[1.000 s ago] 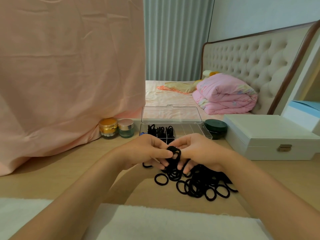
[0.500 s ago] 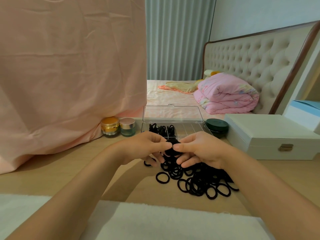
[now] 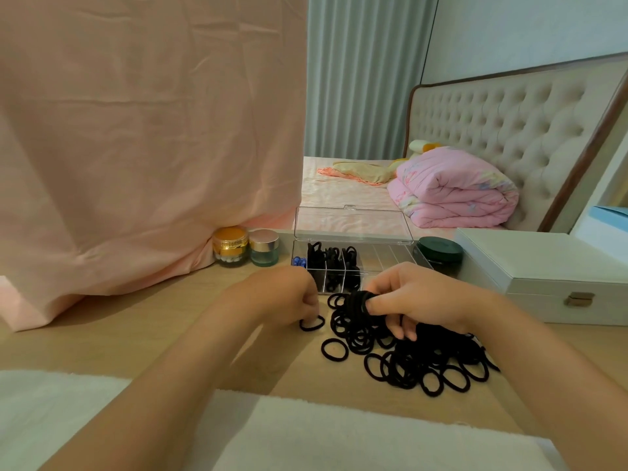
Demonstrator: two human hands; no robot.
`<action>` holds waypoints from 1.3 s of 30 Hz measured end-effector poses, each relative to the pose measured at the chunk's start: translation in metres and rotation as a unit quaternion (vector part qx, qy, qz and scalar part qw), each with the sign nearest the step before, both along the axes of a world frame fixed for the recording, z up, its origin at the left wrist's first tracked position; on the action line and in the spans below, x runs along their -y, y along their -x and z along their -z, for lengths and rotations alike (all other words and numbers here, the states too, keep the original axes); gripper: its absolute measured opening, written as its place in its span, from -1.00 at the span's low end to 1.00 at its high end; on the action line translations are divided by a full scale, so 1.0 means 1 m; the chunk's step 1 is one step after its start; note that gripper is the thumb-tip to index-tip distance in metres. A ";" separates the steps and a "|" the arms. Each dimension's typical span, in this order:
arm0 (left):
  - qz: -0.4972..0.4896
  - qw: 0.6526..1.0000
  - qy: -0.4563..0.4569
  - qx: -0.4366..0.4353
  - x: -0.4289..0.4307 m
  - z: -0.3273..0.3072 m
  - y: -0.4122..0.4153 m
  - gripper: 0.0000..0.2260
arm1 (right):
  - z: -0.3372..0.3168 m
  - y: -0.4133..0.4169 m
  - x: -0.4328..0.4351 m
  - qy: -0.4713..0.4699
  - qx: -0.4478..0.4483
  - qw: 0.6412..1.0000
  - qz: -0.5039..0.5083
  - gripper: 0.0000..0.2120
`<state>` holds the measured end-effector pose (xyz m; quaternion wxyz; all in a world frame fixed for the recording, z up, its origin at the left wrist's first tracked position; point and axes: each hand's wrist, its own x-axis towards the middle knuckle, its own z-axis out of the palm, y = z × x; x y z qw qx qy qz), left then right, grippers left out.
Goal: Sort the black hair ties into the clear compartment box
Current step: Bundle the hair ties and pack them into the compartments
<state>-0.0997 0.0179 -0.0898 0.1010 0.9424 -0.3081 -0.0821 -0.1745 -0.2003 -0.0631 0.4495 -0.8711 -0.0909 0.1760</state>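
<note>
A pile of black hair ties (image 3: 421,362) lies on the wooden table in front of me. My right hand (image 3: 418,300) pinches a stacked bundle of black hair ties (image 3: 356,302) between thumb and fingers, just above the pile. My left hand (image 3: 282,297) is down on the table, fingertips closed on a single black hair tie (image 3: 312,323) to the left of the pile. Behind both hands the clear compartment box (image 3: 390,256) stands with its lid up; its left compartments hold black ties, the right ones look empty.
Two small cosmetic jars (image 3: 246,246) stand left of the box, a dark green round tin (image 3: 440,251) to its right. A white jewellery case (image 3: 543,277) fills the right side. Pink cloth (image 3: 136,147) hangs at the left. A white towel (image 3: 306,433) lies at the table's near edge.
My hands have parted. The left hand moved down and left onto a single tie on the table. The right hand keeps the bundle that both hands held before.
</note>
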 end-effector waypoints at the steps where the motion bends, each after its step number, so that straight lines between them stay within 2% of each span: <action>1: 0.018 0.997 0.044 -0.052 -0.003 -0.002 0.001 -0.92 | -0.001 0.000 0.000 0.011 0.005 1.000 -0.004 -0.82; 2: 0.035 0.992 0.070 -0.102 -0.004 -0.005 0.004 -0.90 | -0.001 0.000 0.001 0.024 0.012 1.000 -0.005 -0.79; 4: 0.061 0.985 0.052 -0.154 0.002 -0.007 0.010 -0.92 | 0.001 -0.002 0.001 0.067 0.025 0.997 -0.008 -0.75; 6: 0.059 0.988 0.010 -0.143 0.013 -0.001 0.016 -0.96 | 0.005 -0.003 -0.004 0.121 0.043 0.992 -0.014 -0.77; 11: -0.024 0.993 -0.054 -0.098 0.025 0.000 0.023 -0.84 | 0.007 -0.003 -0.012 0.275 0.104 0.955 -0.031 -0.89; 15: -0.016 0.992 -0.121 -0.026 0.025 -0.002 0.024 -0.81 | 0.000 0.000 -0.008 0.282 0.127 0.950 -0.033 -0.94; 18: -0.006 0.992 -0.117 -0.046 0.017 -0.004 0.022 -0.78 | 0.007 -0.001 -0.015 0.306 0.134 0.942 -0.043 -0.88; 21: -0.007 0.994 -0.076 -0.084 0.005 -0.011 0.015 -0.79 | 0.020 -0.004 -0.020 0.331 0.145 0.931 -0.044 -0.63; 23: -0.014 0.996 -0.017 -0.088 0.000 -0.014 0.010 -0.86 | 0.024 -0.005 -0.022 0.356 0.158 0.920 -0.038 -0.55; 27: -0.056 0.989 0.106 -0.092 -0.003 -0.011 0.002 -0.89 | 0.026 -0.005 -0.027 0.378 0.157 0.912 -0.037 -0.75; 30: -0.076 0.980 0.160 -0.091 0.000 -0.006 0.002 -0.90 | 0.021 -0.004 -0.021 0.342 0.173 0.923 -0.043 -0.88; 33: -0.104 0.967 0.225 -0.064 0.008 -0.003 0.007 -0.90 | 0.006 -0.005 -0.007 0.240 0.177 0.954 -0.017 -0.90; 36: -0.145 0.935 0.315 -0.072 0.017 0.000 0.011 -0.93 | -0.007 -0.002 0.000 0.033 0.111 0.993 0.015 -0.85; 38: -0.161 0.907 0.365 -0.136 0.023 0.000 0.014 -0.94 | -0.009 0.000 0.000 -0.137 0.055 0.989 0.023 -0.88; 39: -0.158 0.892 0.382 -0.183 0.025 0.000 0.016 -0.92 | -0.008 0.000 0.000 -0.192 0.032 0.980 0.030 -0.89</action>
